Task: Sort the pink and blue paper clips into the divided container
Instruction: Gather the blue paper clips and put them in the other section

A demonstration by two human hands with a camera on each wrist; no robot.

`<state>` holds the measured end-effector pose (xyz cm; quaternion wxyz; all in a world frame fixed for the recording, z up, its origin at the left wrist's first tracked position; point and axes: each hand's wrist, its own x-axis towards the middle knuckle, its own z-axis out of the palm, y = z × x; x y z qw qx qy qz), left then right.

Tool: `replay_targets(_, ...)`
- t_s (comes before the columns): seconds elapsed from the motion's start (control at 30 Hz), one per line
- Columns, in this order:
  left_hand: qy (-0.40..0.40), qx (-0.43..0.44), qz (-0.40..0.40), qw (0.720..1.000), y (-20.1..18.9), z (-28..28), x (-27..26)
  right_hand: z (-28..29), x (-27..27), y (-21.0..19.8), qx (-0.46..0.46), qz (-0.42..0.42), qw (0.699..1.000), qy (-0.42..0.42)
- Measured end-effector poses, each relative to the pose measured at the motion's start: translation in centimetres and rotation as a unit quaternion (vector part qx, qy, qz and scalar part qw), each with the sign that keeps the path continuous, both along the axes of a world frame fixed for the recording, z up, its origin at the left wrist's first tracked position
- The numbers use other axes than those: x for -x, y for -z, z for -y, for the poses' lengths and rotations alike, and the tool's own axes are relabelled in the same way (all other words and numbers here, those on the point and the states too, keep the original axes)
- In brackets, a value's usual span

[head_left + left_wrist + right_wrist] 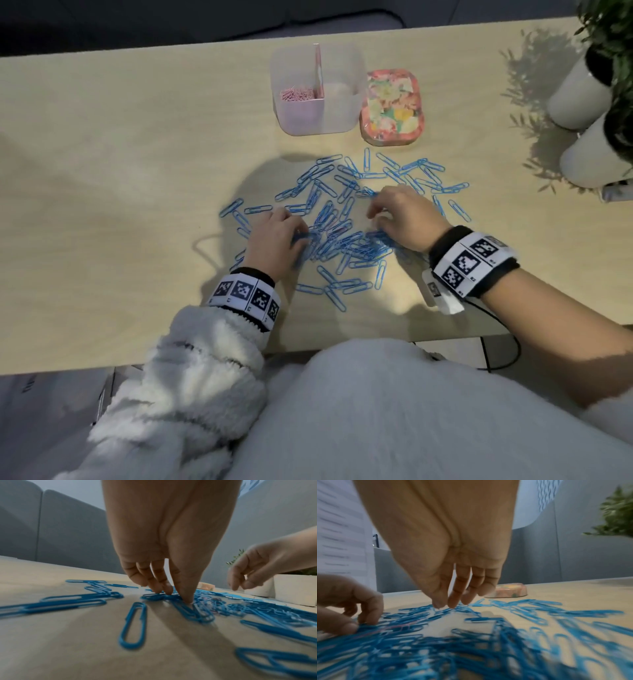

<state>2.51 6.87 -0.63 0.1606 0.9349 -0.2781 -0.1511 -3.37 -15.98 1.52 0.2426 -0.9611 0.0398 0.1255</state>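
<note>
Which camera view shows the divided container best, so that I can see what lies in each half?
The head view. It looks down into the divided container: pink paper clips fill the left half, and the right half looks empty. Neither wrist view shows the container; both show only blue paper clips and fingers, and the right wrist view also the flowered lid.

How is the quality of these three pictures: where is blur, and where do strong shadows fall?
Head view: sharp, but dim; a dark shadow lies on the table left of the blue paper clips. Left wrist view: the left hand is fairly clear, near clips soft. Right wrist view: heavy blur on the clips and the plant.
</note>
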Motion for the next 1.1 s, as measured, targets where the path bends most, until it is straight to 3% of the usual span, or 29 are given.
replay_targets(0.17,-0.076,-0.012,0.02,0.997,0.3,-0.7,-0.5,-3.7,-2.2,0.7,-0.023,-0.02,0.999,-0.038)
replay_targets(0.27,-0.05,-0.002,0.039,0.998,0.3,-0.4,-0.1,-4.0,-2.5,1.5,-0.008,-0.058,0.997,-0.044)
replay_targets(0.37,-0.02,-0.013,0.013,1.0,0.5,0.1,0.8,-3.4,-2.2,1.7,-0.05,-0.064,0.997,-0.016)
replay_targets(0.53,-0.063,0.012,-0.021,0.998,0.8,-1.1,0.5,-0.9,-1.4,1.1,-0.091,-0.023,0.994,0.061)
replay_targets(0.7,-0.069,0.003,0.027,0.997,0.8,-1.0,0.3,0.5,-1.1,1.3,-0.124,-0.013,0.988,0.087)
replay_targets(0.83,-0.02,-0.008,0.024,0.999,0.4,1.0,0.8,-0.3,-1.8,1.4,-0.173,-0.007,0.978,0.12)
replay_targets(0.93,-0.006,-0.034,0.006,0.999,0.6,2.0,0.8,-0.9,-2.4,1.1,-0.144,0.006,0.98,0.139)
replay_targets(1.03,-0.02,-0.014,-0.011,1.0,0.7,2.3,0.6,-1.6,-3.0,0.6,-0.087,0.03,0.99,0.102)
replay_targets(1.1,-0.014,-0.016,-0.017,1.0,0.5,2.5,0.7,-2.5,-3.6,0.2,-0.108,0.016,0.992,0.069)
